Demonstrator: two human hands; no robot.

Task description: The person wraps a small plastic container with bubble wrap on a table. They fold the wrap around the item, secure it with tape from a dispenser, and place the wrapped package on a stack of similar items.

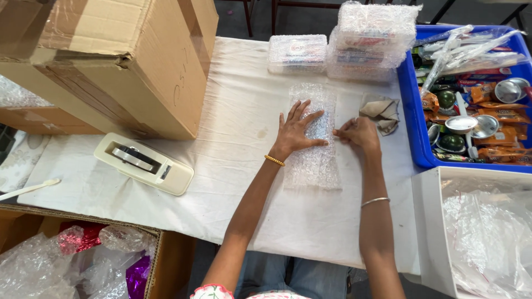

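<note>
So the left hand (296, 128) is spread flat, fingers fanned out, pressing down on a strip of bubble wrap (313, 138) that lies lengthwise in the middle of the frame on the desk (233, 166), which has a white cloth over it. The right hand (357, 133) sits just at the right edge of that same strip, fingers curled in and pinching at the wrap's edge; can't tell if there's anything else between the fingertips. Both wrists have thin bangles.

Just right of the right hand there's a crumpled beige cloth (381, 112) on the desk. Further up, at the top centre, one bubble-wrapped box (297, 53) sits alone, and next to it a stack of wrapped boxes (372, 41), all already covered in wrap.

Right side of the frame has a blue tray (411, 111) stuffed with small packets, round metal lids and some long plastic-sleeved items. Below it, lower right, a white bin (429, 221) holding clear plastic bags.

Left of the hands, a cream tape dispenser (144, 163) sits on the desk, well apart from the wrap. Upper left is a big cardboard box (122, 61). Bottom left, another open carton (166, 254) with crumpled plastic and shiny red and purple foil in it, and a white stick-like tool (27, 189) at the far left edge.
</note>
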